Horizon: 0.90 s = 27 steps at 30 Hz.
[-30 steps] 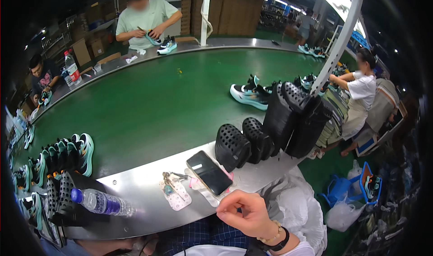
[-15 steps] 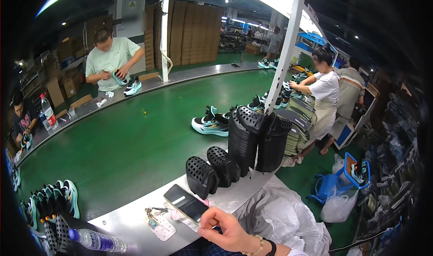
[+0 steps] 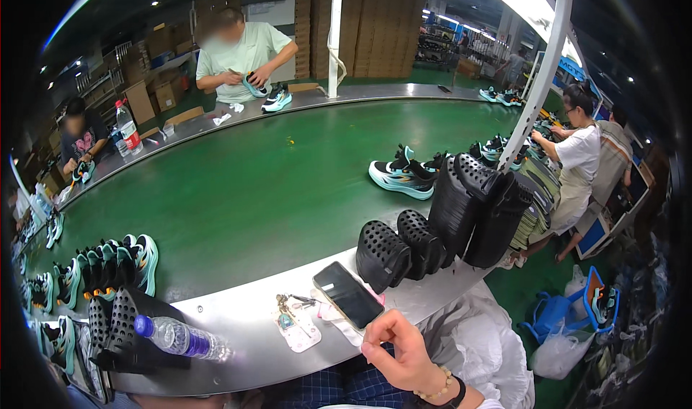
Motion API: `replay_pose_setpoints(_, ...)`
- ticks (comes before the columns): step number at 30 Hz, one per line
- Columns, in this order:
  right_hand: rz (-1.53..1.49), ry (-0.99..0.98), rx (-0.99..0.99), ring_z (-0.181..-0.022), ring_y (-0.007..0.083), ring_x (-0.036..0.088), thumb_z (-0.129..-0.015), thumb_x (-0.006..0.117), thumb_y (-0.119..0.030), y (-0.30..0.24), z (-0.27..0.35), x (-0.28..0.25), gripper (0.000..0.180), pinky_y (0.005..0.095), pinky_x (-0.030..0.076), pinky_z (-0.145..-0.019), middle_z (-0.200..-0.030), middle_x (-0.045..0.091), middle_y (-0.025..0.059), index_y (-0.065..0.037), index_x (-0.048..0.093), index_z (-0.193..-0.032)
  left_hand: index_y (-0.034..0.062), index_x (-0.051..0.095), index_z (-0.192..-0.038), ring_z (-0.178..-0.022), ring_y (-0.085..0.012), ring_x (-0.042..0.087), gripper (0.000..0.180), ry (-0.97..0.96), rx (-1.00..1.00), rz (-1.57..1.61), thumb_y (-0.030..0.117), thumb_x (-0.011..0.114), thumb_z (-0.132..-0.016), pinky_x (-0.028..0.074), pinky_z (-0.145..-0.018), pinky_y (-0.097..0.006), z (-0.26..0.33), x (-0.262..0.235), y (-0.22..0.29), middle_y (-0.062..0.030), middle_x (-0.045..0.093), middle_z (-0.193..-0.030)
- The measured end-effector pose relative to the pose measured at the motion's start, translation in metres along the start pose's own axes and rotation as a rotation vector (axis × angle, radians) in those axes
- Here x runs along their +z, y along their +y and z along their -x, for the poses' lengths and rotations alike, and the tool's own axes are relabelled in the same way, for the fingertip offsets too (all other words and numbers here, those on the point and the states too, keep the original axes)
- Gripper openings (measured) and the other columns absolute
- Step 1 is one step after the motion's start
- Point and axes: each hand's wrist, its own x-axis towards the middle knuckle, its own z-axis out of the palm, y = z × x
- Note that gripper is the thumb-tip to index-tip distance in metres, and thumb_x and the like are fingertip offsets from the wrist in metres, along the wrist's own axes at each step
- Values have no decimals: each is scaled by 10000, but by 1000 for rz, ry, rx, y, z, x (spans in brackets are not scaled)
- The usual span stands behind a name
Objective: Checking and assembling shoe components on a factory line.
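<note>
My right hand (image 3: 401, 353) reaches in from the lower right, a beaded bracelet and a dark band on its wrist. Its fingers are curled, thumb and fingertips drawn together; anything between them is too small or hidden to make out. Right by the fingertips lies a phone (image 3: 349, 294) with a dark screen, flat on the metal bench edge (image 3: 252, 366). Pink and white material (image 3: 333, 312) shows beside and under the phone. Left of it is a pale patterned card (image 3: 298, 335) with a keyring (image 3: 287, 312) on it. My left hand is out of the picture.
Black perforated shoe forms (image 3: 383, 258) stand right of the phone, taller black ones (image 3: 455, 207) behind. A water bottle (image 3: 180, 338) lies at left near rows of sneakers (image 3: 119, 265). One sneaker (image 3: 401, 175) rests on the green belt (image 3: 238, 193). Co-workers handle shoes across it.
The view has swung left, so the bench and shoes appear farther right. My right hand stays curled beside the phone's lower corner. The phone lies in the same spot on the bench.
</note>
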Motion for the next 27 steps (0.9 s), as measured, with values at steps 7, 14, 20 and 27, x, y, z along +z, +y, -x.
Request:
replay_pose_setpoints(7,13,-2,41,-599,60,391,-872,555,-5,5,-2,-4,119,226,339,-567,-658,418,-18,-28,448,-920,-48,600,-824,-707,-347,629,201,-10,79,-68,128,541,-903,525,-588,-420,-11,-2,-5,-223,639,-834)
replay_pose_setpoints(14,-104,17,38,-665,59,377,-908,527,-52,19,0,-10,90,223,341,-613,-738,403,-21,-36,442,-934,-35,610,-773,-656,-316,625,111,-89,-49,-172,28,554,-845,517,-570,-400,-30,-18,-20,-199,635,-804)
replay_pose_setpoints(20,-288,156,54,-567,46,453,-931,513,-132,0,11,-20,113,186,380,-494,-705,451,-33,-93,407,-927,-5,608,-953,-869,-323,577,137,502,-878,-1224,28,592,-821,462,-787,-369,20,-82,-43,-162,596,-914)
replay_pose_setpoints(27,-308,181,14,-540,50,444,-946,480,-118,2,6,-30,96,193,389,-492,-653,446,-28,-93,387,-959,-5,623,-901,-857,-318,586,199,-159,-549,-1867,117,678,-754,467,-797,-386,107,-165,-31,-150,605,-859)
